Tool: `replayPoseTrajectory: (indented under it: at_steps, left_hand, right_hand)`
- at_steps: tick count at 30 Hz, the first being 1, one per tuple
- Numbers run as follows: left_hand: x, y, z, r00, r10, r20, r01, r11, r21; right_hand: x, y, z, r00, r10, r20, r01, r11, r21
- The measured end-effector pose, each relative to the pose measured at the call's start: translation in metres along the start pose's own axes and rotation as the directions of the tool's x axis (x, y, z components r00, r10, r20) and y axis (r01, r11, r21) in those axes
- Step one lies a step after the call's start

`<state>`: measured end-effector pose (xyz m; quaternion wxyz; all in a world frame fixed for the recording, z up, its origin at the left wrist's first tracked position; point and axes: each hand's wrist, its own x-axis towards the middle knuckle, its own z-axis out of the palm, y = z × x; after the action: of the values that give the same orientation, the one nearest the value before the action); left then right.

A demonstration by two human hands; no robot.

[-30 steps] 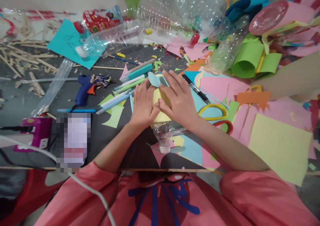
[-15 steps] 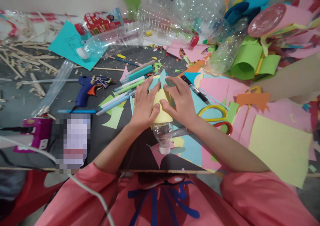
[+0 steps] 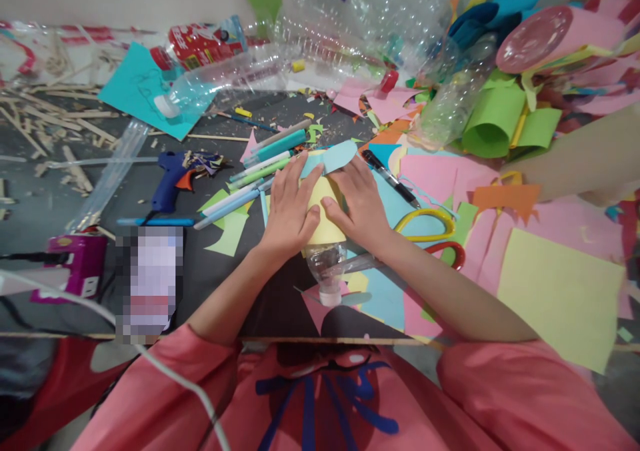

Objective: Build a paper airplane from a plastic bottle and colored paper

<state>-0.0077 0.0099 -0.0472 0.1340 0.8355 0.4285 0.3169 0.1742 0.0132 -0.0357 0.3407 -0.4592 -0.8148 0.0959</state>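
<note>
A clear plastic bottle (image 3: 327,259) lies with its white cap (image 3: 330,296) toward me, wrapped in yellow paper (image 3: 326,228). My left hand (image 3: 291,204) grips the wrapped bottle from the left, thumb on the yellow paper and forefinger by the pale blue paper (image 3: 341,157) at the far end. From the right, my right hand (image 3: 363,201) holds the same bottle, its thumb on the yellow wrap. Its fingertips are partly hidden under the rounded blue piece. Scissors (image 3: 431,228) with yellow and red handles lie by my right wrist, their blades near the bottle's neck.
Left of my hands lie several markers (image 3: 260,164), a blue glue gun (image 3: 170,181) and a blurred-out phone (image 3: 153,281). A black pen (image 3: 390,178) and pink paper (image 3: 445,178) are on the right. Plastic bottles (image 3: 225,78) and wooden sticks (image 3: 65,114) cover the back.
The blue paper piece, upright and narrow before, now leans over to the right and shows its broad face. My right fingers have shifted slightly under it; my left hand has barely moved.
</note>
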Motion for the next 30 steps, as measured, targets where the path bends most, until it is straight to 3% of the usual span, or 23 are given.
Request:
replayPoseTrajectory:
  at_steps: [7, 15, 23, 30]
  left_hand:
    - [0.0001, 0.0, -0.0013, 1.0, 0.002, -0.014, -0.002, 0.999, 0.039]
    - [-0.0018, 0.0043, 0.0012, 0.992, -0.062, -0.106, 0.072, 0.993, 0.095]
    - [0.0008, 0.0072, -0.0015, 0.989, -0.137, -0.064, 0.141, 0.987, 0.074]
    - [-0.0013, 0.0065, 0.0015, 0.991, -0.098, -0.094, 0.107, 0.989, 0.1]
  right_hand:
    - [-0.0014, 0.0044, 0.0011, 1.0, 0.025, 0.012, -0.025, 1.0, 0.009]
    - [-0.0024, 0.0041, 0.0017, 1.0, 0.026, 0.001, -0.026, 1.0, -0.012]
    - [-0.003, 0.0073, 0.0027, 1.0, 0.028, -0.012, -0.028, 1.0, -0.004]
    - [-0.0033, 0.0053, 0.0016, 1.0, 0.018, -0.012, -0.018, 1.0, 0.001]
